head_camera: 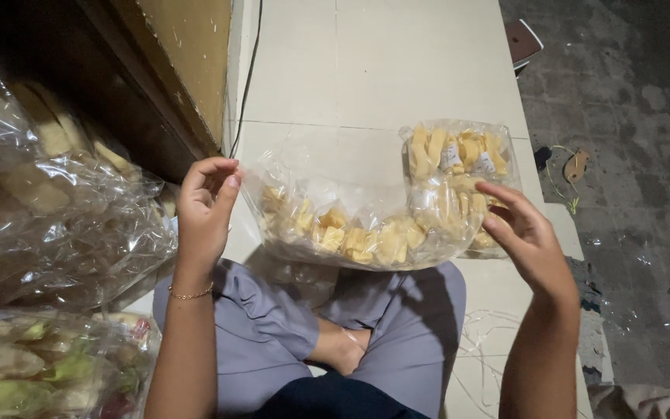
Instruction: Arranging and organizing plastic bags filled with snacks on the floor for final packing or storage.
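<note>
- The left hand [205,209] pinches the upper left edge of a clear plastic bag [335,194], thumb and fingertips closed on the film.
- The right hand [525,237] grips the bag's right end, fingers curled over the plastic where a smaller sealed packet [459,167] presses against it; whether that packet lies inside the bag or just behind it cannot be told.
- The bag hangs stretched between the two hands, held above the person's crossed legs in grey trousers [273,326], with the hands well apart.
- Pale yellow chips [358,237], cut in flat pieces, lie heaped along the sagging bottom of the bag; the upper half of the bag holds only air and creased film.
- The smaller packet is packed tight with longer yellow strips, standing mostly upright, with small paper labels showing through.
- A thin gold bracelet [191,294] circles the left wrist.
- To the person's left, large clear bags [56,202] of pale crackers are piled against a dark wooden cabinet [149,85].
- Lower left, another bag [32,372] holds green and reddish snacks.
- The person sits on a pale tiled ledge [381,70]; loose plastic strings [490,341] lie beside the right knee, and rough grey pavement [637,194] runs along the right.
</note>
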